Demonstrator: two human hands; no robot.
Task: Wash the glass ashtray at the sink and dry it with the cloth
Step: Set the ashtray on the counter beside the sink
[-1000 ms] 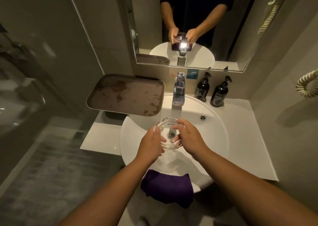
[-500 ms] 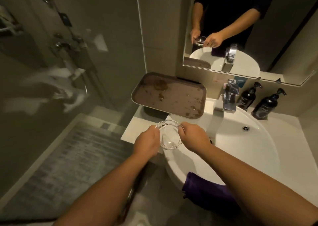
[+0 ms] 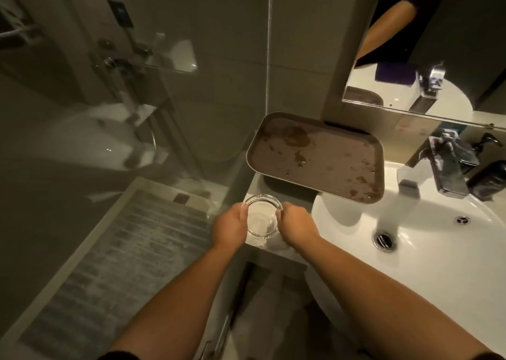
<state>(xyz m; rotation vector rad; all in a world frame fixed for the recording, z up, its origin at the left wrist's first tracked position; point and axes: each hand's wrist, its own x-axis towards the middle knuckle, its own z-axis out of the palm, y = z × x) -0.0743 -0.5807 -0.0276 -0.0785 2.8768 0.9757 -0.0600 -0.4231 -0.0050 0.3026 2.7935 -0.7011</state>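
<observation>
Gripping opposite rims, the left hand (image 3: pixel 228 229) and right hand (image 3: pixel 297 227) are holding the glass ashtray (image 3: pixel 262 215) level over the counter ledge (image 3: pixel 273 246), left of the sink basin (image 3: pixel 427 272); purple cloth showing only in the mirror.

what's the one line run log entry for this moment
stage: ashtray off to sink's left | left hand: holds glass ashtray rim | right hand: holds opposite rim | ashtray: over counter corner, left of sink | tap: running
</observation>
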